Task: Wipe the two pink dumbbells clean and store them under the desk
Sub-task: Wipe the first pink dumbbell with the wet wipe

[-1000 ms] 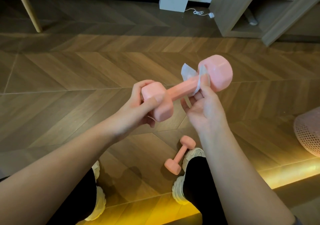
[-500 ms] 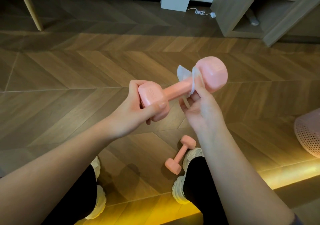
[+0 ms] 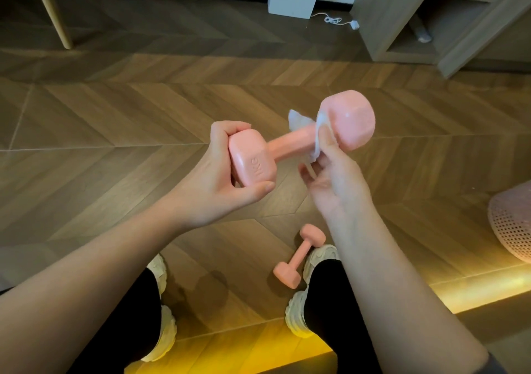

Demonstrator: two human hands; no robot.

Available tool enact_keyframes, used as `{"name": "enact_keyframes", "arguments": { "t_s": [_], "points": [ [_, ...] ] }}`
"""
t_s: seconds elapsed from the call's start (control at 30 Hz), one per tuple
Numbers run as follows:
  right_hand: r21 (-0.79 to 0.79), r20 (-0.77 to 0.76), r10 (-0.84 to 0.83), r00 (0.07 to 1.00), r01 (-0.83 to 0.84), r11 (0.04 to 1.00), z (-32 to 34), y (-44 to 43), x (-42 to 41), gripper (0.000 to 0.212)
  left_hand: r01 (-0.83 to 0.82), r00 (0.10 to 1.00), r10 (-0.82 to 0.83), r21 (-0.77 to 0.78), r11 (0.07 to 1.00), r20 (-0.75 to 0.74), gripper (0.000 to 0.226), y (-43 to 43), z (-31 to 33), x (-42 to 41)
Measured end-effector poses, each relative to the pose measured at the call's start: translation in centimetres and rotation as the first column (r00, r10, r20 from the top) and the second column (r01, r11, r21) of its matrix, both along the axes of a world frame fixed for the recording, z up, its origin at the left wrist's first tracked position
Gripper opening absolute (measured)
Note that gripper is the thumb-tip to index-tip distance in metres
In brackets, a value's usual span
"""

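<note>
The dumbbell (image 3: 290, 146) is in mid-air above the floor (image 3: 115, 120). The left hand (image 3: 221, 181) has its fingers wrapped round the near head only, while the right hand (image 3: 334, 181) pinches a wipe (image 3: 297, 121) against the handle by the far head. A hard rub could lever it loose, dropping it toward the second dumbbell (image 3: 298, 255) beside the shoe (image 3: 323, 254) below.

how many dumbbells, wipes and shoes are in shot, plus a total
Dumbbells: 2, the held dumbbell and the floor dumbbell
Wipes: 1, the wipe
Shoes: 2, the left shoe and the right shoe
Total: 5
</note>
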State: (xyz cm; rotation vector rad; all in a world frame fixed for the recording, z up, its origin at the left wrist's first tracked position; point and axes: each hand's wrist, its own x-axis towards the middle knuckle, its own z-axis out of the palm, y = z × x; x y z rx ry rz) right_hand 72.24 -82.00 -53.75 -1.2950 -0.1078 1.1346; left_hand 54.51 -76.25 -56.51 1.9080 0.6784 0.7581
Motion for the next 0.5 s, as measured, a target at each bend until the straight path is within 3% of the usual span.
{"name": "enact_keyframes", "arguments": {
  "t_s": [0.07, 0.13, 0.23, 0.33, 0.43, 0.5],
  "points": [
    [-0.001, -0.056, -0.073, 0.996, 0.073, 0.997, 0.1, 0.1, 0.6, 0.027, 0.002, 1.000, -0.001, 0.090, 0.996, -0.006, 0.072, -0.2, -0.1, 0.0],
    [-0.005, -0.035, -0.039, 0.999, 0.039, 0.999, -0.4, 0.0, -0.4, 0.034, 0.005, 1.000, -0.004, 0.168, 0.986, -0.011, 0.071, -0.2, -0.3, 0.2],
    [-0.021, -0.053, 0.154, 0.987, -0.155, 0.988, -1.1, -0.6, -3.2, 0.019, -0.017, 1.000, 0.021, 0.188, 0.982, -0.019, 0.072, -0.4, -0.6, 0.5],
    [-0.075, -0.107, 0.140, 0.984, -0.149, 0.986, -1.3, -0.7, -3.8, 0.011, -0.018, 0.998, 0.027, 0.146, 0.989, -0.065, 0.077, -0.5, -0.6, 0.6],
    [-0.042, -0.099, 0.103, 0.990, -0.108, 0.993, -1.3, -0.5, -3.4, 0.009, -0.019, 0.999, 0.018, -0.033, 0.999, -0.038, 0.075, -0.4, -0.3, 1.1],
    [-0.019, -0.083, 0.108, 0.991, -0.110, 0.994, -1.3, -0.4, -3.6, 0.008, -0.026, 0.997, 0.055, -0.402, 0.915, 0.061, 0.073, -0.5, 0.3, 1.4]
  ]
}}
